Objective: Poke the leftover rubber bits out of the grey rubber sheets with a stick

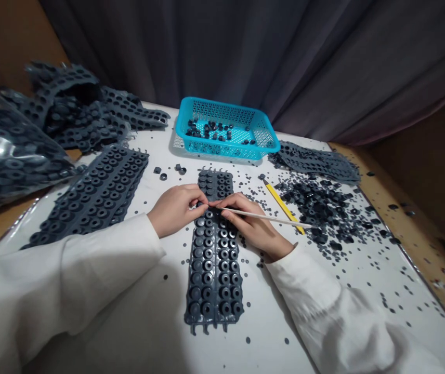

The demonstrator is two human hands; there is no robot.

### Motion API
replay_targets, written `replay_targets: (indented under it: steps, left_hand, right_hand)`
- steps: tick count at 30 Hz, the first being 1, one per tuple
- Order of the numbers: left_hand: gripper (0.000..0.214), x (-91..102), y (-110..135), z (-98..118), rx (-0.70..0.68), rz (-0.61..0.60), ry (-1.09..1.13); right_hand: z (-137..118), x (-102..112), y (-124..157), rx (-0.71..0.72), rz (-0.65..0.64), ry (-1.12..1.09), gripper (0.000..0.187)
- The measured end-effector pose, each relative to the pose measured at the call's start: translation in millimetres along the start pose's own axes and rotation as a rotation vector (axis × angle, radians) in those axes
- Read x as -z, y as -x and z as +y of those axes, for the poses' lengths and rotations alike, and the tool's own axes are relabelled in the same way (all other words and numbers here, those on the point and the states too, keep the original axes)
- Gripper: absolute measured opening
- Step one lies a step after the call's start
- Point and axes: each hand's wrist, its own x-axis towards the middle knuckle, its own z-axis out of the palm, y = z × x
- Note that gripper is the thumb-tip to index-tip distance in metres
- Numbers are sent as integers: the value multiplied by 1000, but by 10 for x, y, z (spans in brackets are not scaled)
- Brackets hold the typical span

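Observation:
A long dark grey rubber sheet [213,270] studded with round grommets lies lengthwise on the white table in front of me. My left hand [175,208] rests on its upper part, fingers pinched together on a grommet in the sheet. My right hand [256,226] meets it from the right and holds a thin pale stick [269,218] like a pen, its tip at the pinched spot. Both sleeves are white.
A turquoise basket [263,136] with several loose grommets stands behind. Another rubber sheet [93,195] lies left, a heap of sheets [78,106] far left, a clear bag [4,150] at the edge. Loose grommets [316,200], a yellow pencil [280,203] and spent sheets [316,161] lie right.

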Motion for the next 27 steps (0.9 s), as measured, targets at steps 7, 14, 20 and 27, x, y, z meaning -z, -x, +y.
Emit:
replay_targets:
  steps: [7,14,20,27]
  left_hand:
    - [11,1,-8,7,3,3,-7]
    - [11,6,-6,10,4,-7,-12]
    - [13,-1,-3,3,4,-5,-3]
    - [13,3,-6,8,10,-3,4]
  right_hand:
    - [7,-13,15,23,12,33,19]
    - [9,-17,23,44,-1,36,17]
    - [14,-20,27,53,2,58,16]
    - [26,-33,23,138,17,131,16]
